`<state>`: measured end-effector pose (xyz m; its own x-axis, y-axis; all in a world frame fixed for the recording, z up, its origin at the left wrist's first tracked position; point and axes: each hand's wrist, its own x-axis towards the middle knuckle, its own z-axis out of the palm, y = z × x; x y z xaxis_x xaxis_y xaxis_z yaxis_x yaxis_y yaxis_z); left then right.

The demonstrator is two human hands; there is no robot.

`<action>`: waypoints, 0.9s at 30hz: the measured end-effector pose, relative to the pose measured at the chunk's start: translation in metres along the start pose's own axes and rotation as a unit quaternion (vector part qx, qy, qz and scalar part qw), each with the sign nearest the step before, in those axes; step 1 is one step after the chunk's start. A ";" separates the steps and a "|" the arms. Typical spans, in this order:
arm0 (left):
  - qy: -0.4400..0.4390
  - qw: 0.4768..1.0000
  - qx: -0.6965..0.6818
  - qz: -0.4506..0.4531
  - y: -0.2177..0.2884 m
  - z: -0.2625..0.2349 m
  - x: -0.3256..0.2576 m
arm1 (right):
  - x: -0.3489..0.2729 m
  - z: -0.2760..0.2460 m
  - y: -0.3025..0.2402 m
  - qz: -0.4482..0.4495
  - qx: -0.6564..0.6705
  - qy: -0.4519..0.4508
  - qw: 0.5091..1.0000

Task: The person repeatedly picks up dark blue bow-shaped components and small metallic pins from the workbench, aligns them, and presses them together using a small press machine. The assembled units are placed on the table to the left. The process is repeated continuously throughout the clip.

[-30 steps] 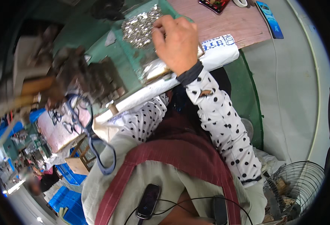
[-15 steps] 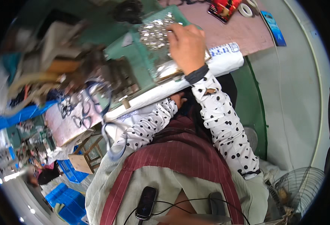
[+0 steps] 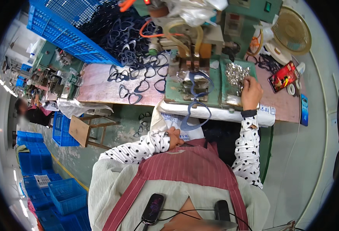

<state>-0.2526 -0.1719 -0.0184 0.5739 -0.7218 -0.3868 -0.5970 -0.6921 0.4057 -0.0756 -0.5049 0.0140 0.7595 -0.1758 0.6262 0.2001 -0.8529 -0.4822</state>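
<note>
A long reddish-brown surface runs across the upper middle, its front edge padded with white wrapping. A green machine stands on it near the middle. To the machine's left lie scattered dark blue eyeglass frames, with a blue plastic crate behind them. Right of the machine sit a green tray of small shiny metal parts, a red packet, a roll of tape and a small fan.

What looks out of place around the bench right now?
Several dark eyeglass frames lie on the floor below the pink bench, apart from the pile on top. Another blue frame hangs over the front edge by the left hand.
</note>
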 end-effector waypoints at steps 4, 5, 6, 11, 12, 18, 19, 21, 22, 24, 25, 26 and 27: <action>0.074 0.989 -0.120 -0.037 -0.014 -0.002 -0.025 | 0.007 -0.013 -0.020 0.005 0.035 -0.001 0.999; 0.071 0.983 -0.161 -0.059 -0.019 -0.008 -0.034 | 0.010 -0.020 -0.036 -0.011 0.022 0.013 1.000; 0.077 0.966 -0.220 -0.110 -0.019 -0.022 -0.043 | 0.012 -0.030 -0.053 -0.006 0.019 0.022 1.000; 0.361 0.832 -0.412 -0.093 -0.043 -0.073 -0.064 | 0.019 -0.036 -0.107 0.101 0.327 -0.069 0.937; 0.422 0.775 -0.462 -0.085 -0.031 -0.097 -0.061 | 0.022 -0.038 -0.118 0.099 0.350 -0.089 0.927; 0.647 0.718 -0.255 0.032 0.008 -0.195 -0.033 | 0.022 -0.042 -0.181 0.137 0.398 -0.125 0.898; 0.657 0.706 -0.266 0.022 0.016 -0.211 -0.027 | 0.022 -0.041 -0.186 0.154 0.406 -0.125 0.892; 0.675 0.694 -0.250 0.015 0.015 -0.234 -0.013 | 0.023 -0.039 -0.192 0.186 0.425 -0.126 0.877; 0.662 0.702 -0.262 -0.010 0.013 -0.243 -0.011 | 0.024 -0.039 -0.193 0.176 0.422 -0.126 0.880; 0.658 0.656 -0.363 0.064 0.011 -0.246 -0.004 | 0.026 -0.037 -0.193 0.192 0.437 -0.141 0.867; 0.657 0.655 -0.367 0.068 0.012 -0.246 -0.005 | 0.026 -0.037 -0.194 0.200 0.445 -0.149 0.860; 0.651 0.677 -0.342 0.028 0.013 -0.244 -0.007 | 0.026 -0.036 -0.194 0.203 0.432 -0.154 0.865; 0.644 0.697 -0.316 -0.012 0.013 -0.242 -0.010 | 0.024 -0.035 -0.193 0.206 0.436 -0.141 0.865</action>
<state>-0.1308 -0.1730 0.1909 0.8495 0.1710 0.4991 -0.4462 -0.2719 0.8526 -0.1175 -0.3619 0.1440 0.9736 -0.1448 0.1764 0.1739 -0.0302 -0.9843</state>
